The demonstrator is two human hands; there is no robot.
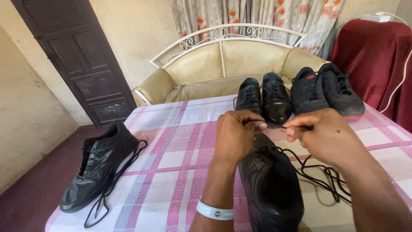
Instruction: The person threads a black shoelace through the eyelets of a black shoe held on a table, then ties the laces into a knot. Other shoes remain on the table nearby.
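Tablecloth [171, 141] below, left hand [235, 136] hides shoe [270, 189] eyelets; right hand [324, 136] pinches lace [319, 176].

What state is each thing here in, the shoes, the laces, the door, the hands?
Left hand: fingers pinching the lace.
Right hand: fingers pinching the lace.
Near shoe: upright, lace loose.
Shoe at table edge: unlaced, lace trailing.
Dress shoes: paired, laced.
Sneakers: paired, laced.
Door: shut.
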